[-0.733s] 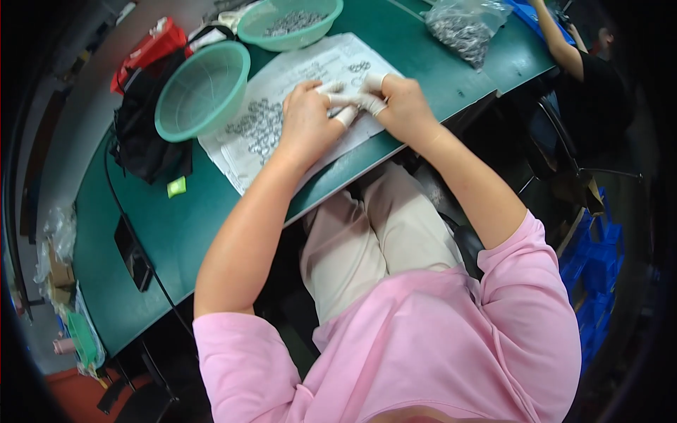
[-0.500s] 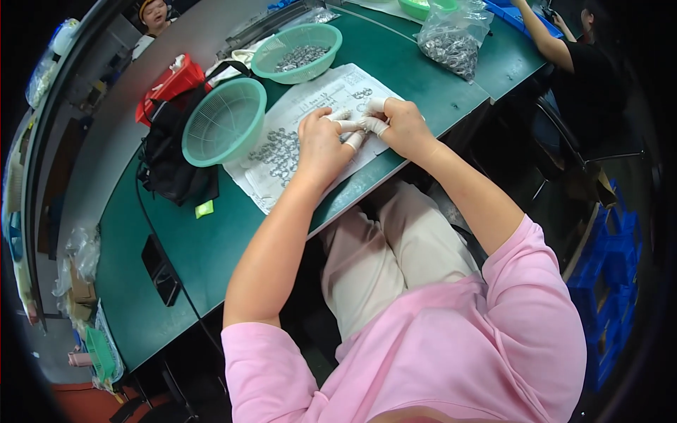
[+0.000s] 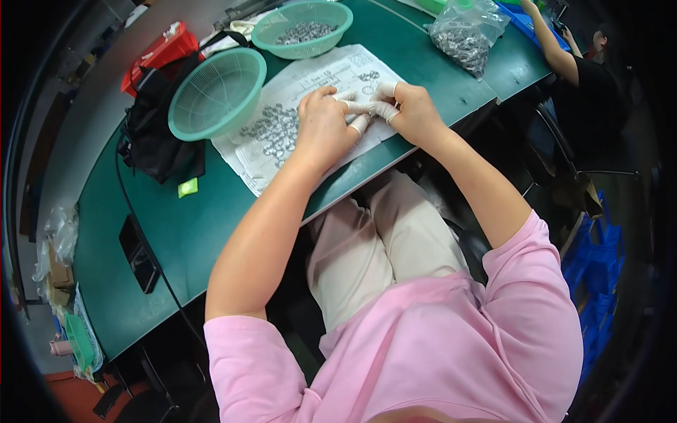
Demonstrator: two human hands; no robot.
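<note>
- Head has tilted slightly; left hand and right hand barely move, loosely curled, fingertips close together over paper.
- Cannot tell what either holds.
- Grey pieces lie beside left hand.

Shiny metal pieces, matt paper

One head-worn fisheye view looks steeply down and forward from close above the wearer's shirt at five o'clock. The table spans eight to two o'clock; left hand and right hand lie near twelve.
</note>
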